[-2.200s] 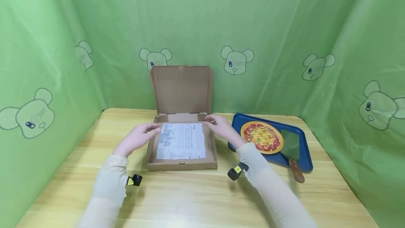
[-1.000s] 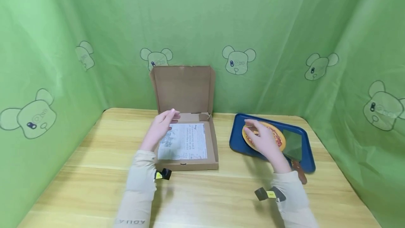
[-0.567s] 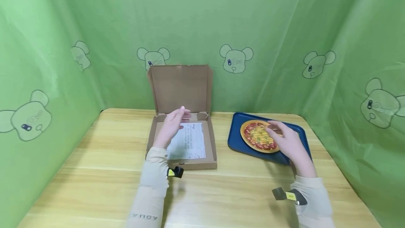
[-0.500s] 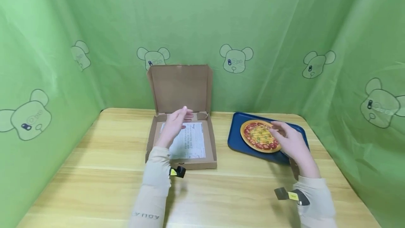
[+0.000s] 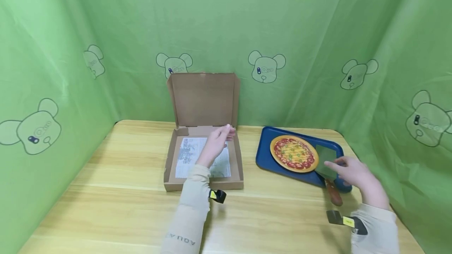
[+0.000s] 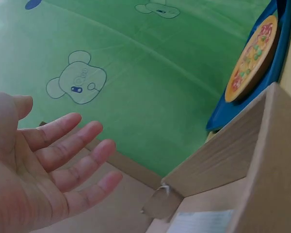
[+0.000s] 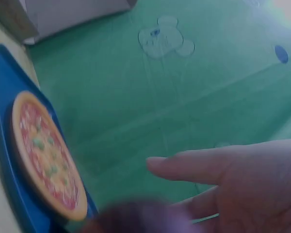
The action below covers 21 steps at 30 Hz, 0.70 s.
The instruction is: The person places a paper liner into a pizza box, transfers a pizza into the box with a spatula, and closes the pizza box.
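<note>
My left hand (image 5: pixel 217 144) hovers over the opened cardboard pizza box (image 5: pixel 203 187), holding nothing. In the left wrist view, its fingers (image 6: pixel 82 167) are spread and slightly bent. A printed paper sheet (image 5: pixel 187 158) lines the box and is partly hidden by that hand and arm. On the right, a toy pizza (image 5: pixel 294 153) lies on a blue tray (image 5: pixel 267 160). Beside it rests a pizza server (image 5: pixel 325 159) with a wooden handle (image 5: pixel 333 193) extending past the tray's front edge. My right hand (image 5: pixel 354 173) is above the tray's right end near this handle, with thumb and fingers apart.
The box lid (image 5: pixel 205 99) stands upright at the back. Green curtains (image 5: pixel 300 19) with bear-head prints enclose the wooden table (image 5: pixel 116 191) at the back and sides. In the right wrist view, a dark blurred shape (image 7: pixel 136 217) crosses the bottom.
Both hands have left the box's sides. The right hand passed over the pizza to the tray's right end, near the server's handle. The left hand moved rightward across the box.
</note>
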Each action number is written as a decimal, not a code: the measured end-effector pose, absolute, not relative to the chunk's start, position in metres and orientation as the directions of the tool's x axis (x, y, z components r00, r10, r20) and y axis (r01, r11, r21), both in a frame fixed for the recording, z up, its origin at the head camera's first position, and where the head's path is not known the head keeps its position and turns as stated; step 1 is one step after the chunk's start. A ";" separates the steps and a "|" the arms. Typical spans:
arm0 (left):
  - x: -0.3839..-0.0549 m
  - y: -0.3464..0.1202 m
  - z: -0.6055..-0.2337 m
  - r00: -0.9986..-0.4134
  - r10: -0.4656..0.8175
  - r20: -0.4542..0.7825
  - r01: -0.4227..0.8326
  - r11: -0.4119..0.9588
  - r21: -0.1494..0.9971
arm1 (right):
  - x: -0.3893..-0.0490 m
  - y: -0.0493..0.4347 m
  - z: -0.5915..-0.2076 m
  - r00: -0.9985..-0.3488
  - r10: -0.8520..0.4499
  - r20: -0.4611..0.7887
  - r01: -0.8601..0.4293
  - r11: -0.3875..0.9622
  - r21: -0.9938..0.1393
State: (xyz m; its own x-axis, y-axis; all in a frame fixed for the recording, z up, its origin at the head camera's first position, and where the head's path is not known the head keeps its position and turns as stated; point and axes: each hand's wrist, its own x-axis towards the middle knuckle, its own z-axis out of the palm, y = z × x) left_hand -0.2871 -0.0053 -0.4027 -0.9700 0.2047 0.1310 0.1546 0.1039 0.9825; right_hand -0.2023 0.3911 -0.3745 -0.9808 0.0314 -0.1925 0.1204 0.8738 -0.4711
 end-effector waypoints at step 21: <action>-0.290 0.026 -0.425 -0.964 0.235 0.127 0.143 0.052 0.988 | -0.191 0.430 -0.427 -0.857 -0.082 -0.509 0.415 0.477 -0.775</action>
